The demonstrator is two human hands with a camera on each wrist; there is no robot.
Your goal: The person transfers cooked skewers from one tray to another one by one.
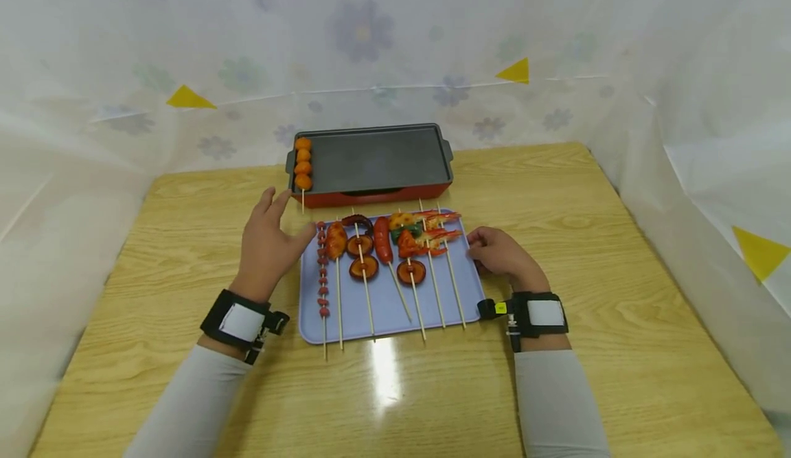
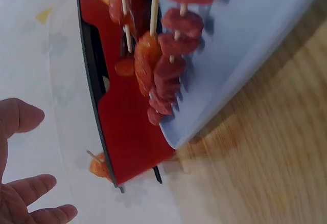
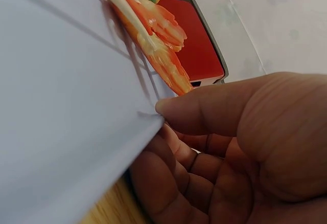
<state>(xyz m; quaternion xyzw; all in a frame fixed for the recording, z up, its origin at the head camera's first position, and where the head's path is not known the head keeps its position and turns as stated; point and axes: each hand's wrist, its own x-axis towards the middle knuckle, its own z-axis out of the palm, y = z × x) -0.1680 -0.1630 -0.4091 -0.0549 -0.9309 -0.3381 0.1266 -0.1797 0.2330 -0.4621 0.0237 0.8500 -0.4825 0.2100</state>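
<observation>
Right wrist view alone showed the right hand (image 3: 225, 152) pinching the lavender rectangular plastic tray's (image 3: 56, 106) edge; the left hand (image 1: 267, 245) hovered spread, holding nothing.

right hand (image 3: 240, 147) gripping blue tray (image 3: 56, 111) edge, shrimp skewer (image 3: 153, 35)
</observation>
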